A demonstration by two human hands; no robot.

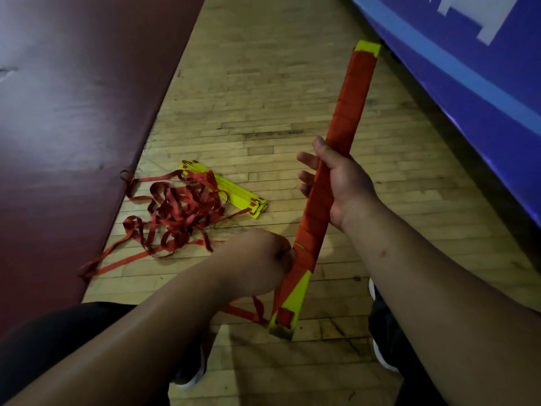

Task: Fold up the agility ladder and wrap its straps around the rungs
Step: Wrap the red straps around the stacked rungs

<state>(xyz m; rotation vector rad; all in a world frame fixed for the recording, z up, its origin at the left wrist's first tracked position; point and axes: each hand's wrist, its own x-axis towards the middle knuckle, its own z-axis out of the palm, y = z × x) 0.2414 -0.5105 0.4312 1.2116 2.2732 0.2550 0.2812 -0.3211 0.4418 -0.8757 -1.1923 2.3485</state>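
Observation:
A stack of yellow rungs wound in red strap, the wrapped ladder bundle (348, 112), slants from lower centre up to the right. My right hand (336, 186) grips it around the middle. My left hand (260, 259) pinches the red strap at the bundle's lower end, where bare yellow shows. A loose loop of strap (248, 313) hangs below that hand. On the floor to the left lies a second ladder: folded yellow rungs (234, 197) with a tangled pile of red straps (178, 212).
A dark red mat (73, 127) covers the left side. A blue mat with a light stripe (468, 68) runs along the right. Wooden floor (263, 83) lies between them. My shoes (383, 356) and dark-clothed knees are at the bottom.

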